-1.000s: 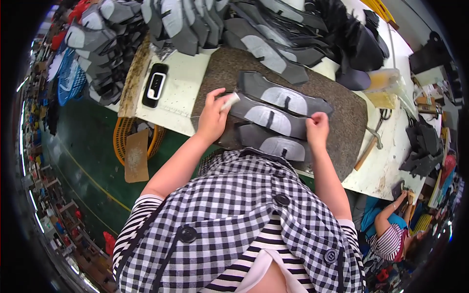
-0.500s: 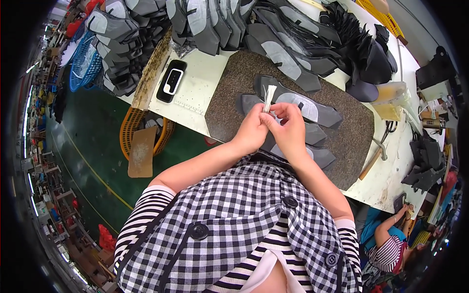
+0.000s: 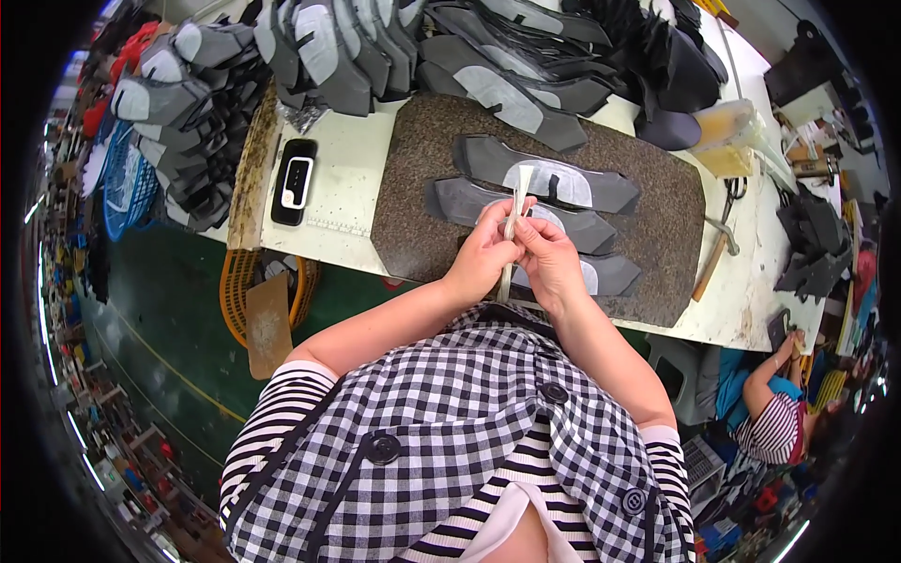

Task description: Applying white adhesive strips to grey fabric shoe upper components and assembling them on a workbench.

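Both hands meet over the mat [image 3: 657, 235]. Left hand [image 3: 483, 258] and right hand [image 3: 549, 263] each pinch the strip [image 3: 514, 220] between fingertips; it stands roughly upright (pale, narrow), top end above the fingers. Three grey pieces [image 3: 554, 183] lie side by side on the mat beneath. Phone [image 3: 295, 181] lies on the table [image 3: 343, 188], well left.

Black phone [image 3: 294, 181], hammer [image 3: 710, 255], maybe glue bottle [image 3: 730, 121] nr bench edge.
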`<state>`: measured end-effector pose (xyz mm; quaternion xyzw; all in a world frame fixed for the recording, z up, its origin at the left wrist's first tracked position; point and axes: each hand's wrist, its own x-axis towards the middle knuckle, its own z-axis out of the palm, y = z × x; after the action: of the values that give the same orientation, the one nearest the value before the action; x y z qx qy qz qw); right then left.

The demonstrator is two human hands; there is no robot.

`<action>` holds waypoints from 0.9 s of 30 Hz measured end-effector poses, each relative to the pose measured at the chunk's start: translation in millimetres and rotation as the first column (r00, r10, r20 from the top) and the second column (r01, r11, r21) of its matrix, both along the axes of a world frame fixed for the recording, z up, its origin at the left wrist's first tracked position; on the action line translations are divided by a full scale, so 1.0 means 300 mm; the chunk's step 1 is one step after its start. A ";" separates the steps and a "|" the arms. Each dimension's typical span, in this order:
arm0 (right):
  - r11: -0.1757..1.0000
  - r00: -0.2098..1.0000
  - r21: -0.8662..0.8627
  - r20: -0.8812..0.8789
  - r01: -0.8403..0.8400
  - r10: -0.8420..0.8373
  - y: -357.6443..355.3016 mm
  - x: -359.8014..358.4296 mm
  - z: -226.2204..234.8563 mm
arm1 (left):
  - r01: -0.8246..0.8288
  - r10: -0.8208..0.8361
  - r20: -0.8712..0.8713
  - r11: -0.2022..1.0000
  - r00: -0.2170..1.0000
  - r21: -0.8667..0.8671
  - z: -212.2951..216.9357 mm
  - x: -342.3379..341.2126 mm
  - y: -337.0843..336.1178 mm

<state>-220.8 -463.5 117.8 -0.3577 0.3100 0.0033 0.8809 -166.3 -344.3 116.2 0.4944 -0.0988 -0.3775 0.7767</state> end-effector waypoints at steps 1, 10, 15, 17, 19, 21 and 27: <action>0.997 0.999 0.065 0.018 0.032 -0.033 -0.005 -0.014 -0.012 | 0.025 -0.032 -0.085 0.996 0.996 -0.085 -0.001 -0.002 -0.002; 0.932 0.920 0.165 0.175 0.324 -0.351 -0.139 -0.150 -0.002 | -0.210 0.221 -0.158 0.974 0.962 0.085 0.002 0.050 0.040; 0.823 0.972 -0.539 -0.223 -0.181 0.068 -0.397 -0.312 0.080 | -0.295 -0.141 0.556 0.729 0.819 0.618 -0.005 0.100 0.340; 0.744 0.928 -0.572 -0.325 -0.344 0.179 -0.346 -0.259 0.072 | -0.227 -0.422 0.605 0.662 0.675 0.714 0.021 0.047 0.341; 0.620 0.847 -0.585 -0.435 -0.523 0.305 -0.263 -0.184 0.034 | -0.177 -0.549 0.649 0.676 0.527 0.715 -0.025 -0.044 0.287; 0.376 0.802 -0.727 -0.408 -0.575 0.437 -0.190 -0.107 -0.046 | -0.088 -0.715 0.548 0.572 0.434 0.816 -0.051 -0.098 0.198; 0.015 0.838 -0.899 -0.402 -0.438 0.370 -0.121 0.023 -0.191 | -0.270 -0.584 0.747 0.700 0.317 0.661 -0.253 -0.158 0.135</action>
<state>-214.0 -499.6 60.4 -0.9079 0.1449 0.0627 0.3884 -213.6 -303.9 40.3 0.8513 -0.4309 -0.1098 0.2785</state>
